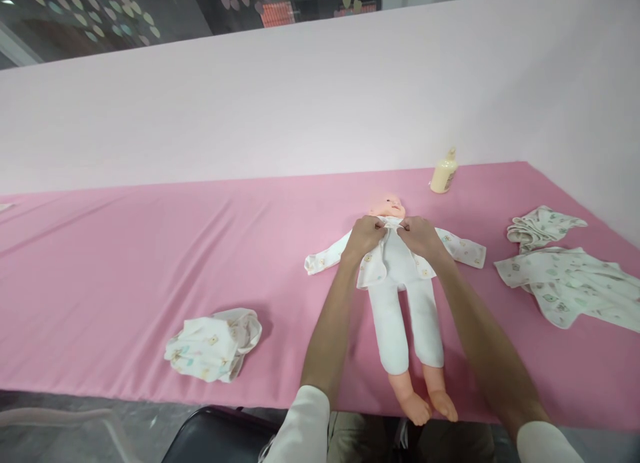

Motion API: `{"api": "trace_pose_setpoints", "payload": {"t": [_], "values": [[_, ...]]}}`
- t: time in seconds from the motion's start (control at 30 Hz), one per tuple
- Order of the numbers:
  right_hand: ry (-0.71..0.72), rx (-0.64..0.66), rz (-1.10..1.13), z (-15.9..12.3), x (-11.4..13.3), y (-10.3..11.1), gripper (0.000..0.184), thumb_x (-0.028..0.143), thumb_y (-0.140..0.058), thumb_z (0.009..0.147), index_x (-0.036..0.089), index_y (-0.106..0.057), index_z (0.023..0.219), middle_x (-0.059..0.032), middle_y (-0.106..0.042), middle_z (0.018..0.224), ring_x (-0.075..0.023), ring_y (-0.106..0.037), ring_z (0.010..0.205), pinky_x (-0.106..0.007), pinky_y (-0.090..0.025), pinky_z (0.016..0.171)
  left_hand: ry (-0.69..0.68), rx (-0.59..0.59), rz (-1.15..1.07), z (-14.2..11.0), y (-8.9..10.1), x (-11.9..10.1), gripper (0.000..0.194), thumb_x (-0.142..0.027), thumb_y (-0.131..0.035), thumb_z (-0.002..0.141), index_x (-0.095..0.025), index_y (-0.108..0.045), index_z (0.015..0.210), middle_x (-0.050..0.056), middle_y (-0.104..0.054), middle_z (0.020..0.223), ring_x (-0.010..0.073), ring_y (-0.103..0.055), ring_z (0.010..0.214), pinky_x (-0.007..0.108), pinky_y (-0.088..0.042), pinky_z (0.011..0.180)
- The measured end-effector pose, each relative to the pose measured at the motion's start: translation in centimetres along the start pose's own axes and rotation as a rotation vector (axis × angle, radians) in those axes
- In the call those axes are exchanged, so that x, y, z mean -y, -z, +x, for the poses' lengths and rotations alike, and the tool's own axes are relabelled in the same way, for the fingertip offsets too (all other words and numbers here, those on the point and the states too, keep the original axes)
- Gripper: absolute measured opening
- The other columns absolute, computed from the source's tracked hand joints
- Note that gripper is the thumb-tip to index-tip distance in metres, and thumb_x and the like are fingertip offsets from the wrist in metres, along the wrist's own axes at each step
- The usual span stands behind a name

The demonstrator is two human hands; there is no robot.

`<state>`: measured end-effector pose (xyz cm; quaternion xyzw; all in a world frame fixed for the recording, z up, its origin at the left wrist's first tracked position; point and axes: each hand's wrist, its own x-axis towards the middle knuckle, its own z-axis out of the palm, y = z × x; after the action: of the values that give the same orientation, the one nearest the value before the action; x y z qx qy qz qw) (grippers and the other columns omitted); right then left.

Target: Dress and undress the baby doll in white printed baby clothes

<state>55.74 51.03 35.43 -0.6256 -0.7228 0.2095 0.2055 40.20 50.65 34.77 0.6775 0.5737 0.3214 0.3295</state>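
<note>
A baby doll (pixel 403 323) lies on its back on the pink cloth, head toward the wall and feet at the near edge. Its arms are inside the sleeves of a white printed baby jacket (pixel 373 266), which hangs open over the white body. My left hand (pixel 367 236) pinches the jacket's edge at the doll's neck. On the other side of the neck, my right hand (pixel 419 236) grips the opposite front edge, fingers closed. The two hands are close together but apart. Part of the doll's chest and shoulders is hidden behind them.
A folded printed garment (pixel 215 343) lies to the left. At the right are a crumpled printed cloth (pixel 543 226) and a spread garment (pixel 575 283). A pale yellow pump bottle (pixel 443 173) stands by the white wall (pixel 250 116). A black chair (pixel 220 436) is below the pink-covered table (pixel 125 263).
</note>
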Motion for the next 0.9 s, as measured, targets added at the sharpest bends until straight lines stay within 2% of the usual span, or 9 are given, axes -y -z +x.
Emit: {"api": "trace_pose_setpoints", "payload": {"t": [0.17,0.27,0.37,0.5,0.7,0.9], "values": [[-0.023,-0.007,0.019,-0.3,0.2,0.2,0.033,0.011,-0.048,0.079,0.021,-0.026,0.057,0.0033,-0.032,0.054,-0.0128,-0.027,0.053,-0.029,-0.021,0.055,0.032,-0.038,-0.039,0.0,-0.3,-0.3,0.015,-0.017,-0.051,0.072,-0.018,-0.044,0.059,-0.004,-0.038,0.058,0.0101,-0.035,0.058,0.026,-0.025,0.057],[-0.004,-0.018,0.036,-0.3,0.3,0.2,0.033,0.011,-0.048,0.080,0.021,-0.026,0.056,0.0033,-0.032,0.054,-0.0125,-0.027,0.053,-0.029,-0.020,0.055,0.008,-0.062,0.078,0.0,-0.5,-0.8,0.019,-0.014,-0.050,0.073,-0.018,-0.043,0.056,-0.003,-0.039,0.056,0.0109,-0.035,0.058,0.027,-0.026,0.059],[0.003,-0.021,0.047,-0.3,0.2,0.1,0.034,0.011,-0.048,0.080,0.021,-0.026,0.056,0.0032,-0.032,0.054,-0.0125,-0.027,0.053,-0.029,-0.020,0.055,-0.005,-0.082,0.205,0.0,-0.8,-1.1,0.018,-0.011,-0.050,0.074,-0.017,-0.050,0.057,0.001,-0.047,0.058,0.0135,-0.043,0.063,0.027,-0.030,0.065],[0.008,-0.023,0.068,-0.2,0.1,0.0,0.035,0.011,-0.048,0.080,0.021,-0.025,0.055,0.0034,-0.030,0.054,-0.0122,-0.026,0.053,-0.029,-0.020,0.055,-0.019,-0.076,0.237,0.1,-1.0,-1.1,0.018,-0.011,-0.049,0.077,-0.017,-0.056,0.061,0.004,-0.055,0.062,0.0152,-0.049,0.067,0.027,-0.033,0.068],[0.012,-0.044,0.071,0.0,-0.1,-0.2,0.036,0.011,-0.049,0.079,0.021,-0.025,0.054,0.0030,-0.030,0.053,-0.0125,-0.026,0.053,-0.030,-0.020,0.055,-0.034,-0.073,0.149,0.1,-1.0,-0.8,0.018,-0.014,-0.051,0.077,-0.016,-0.059,0.061,0.001,-0.052,0.061,0.0126,-0.044,0.064,0.026,-0.031,0.064],[-0.007,-0.041,0.073,0.0,0.0,-0.2,0.036,0.011,-0.047,0.080,0.021,-0.024,0.054,0.0028,-0.028,0.053,-0.0130,-0.026,0.054,-0.031,-0.019,0.056,-0.076,-0.113,0.169,0.0,-0.9,-1.1,0.021,-0.015,-0.050,0.078,-0.017,-0.055,0.057,-0.001,-0.049,0.058,0.0119,-0.040,0.061,0.027,-0.029,0.062]]}}
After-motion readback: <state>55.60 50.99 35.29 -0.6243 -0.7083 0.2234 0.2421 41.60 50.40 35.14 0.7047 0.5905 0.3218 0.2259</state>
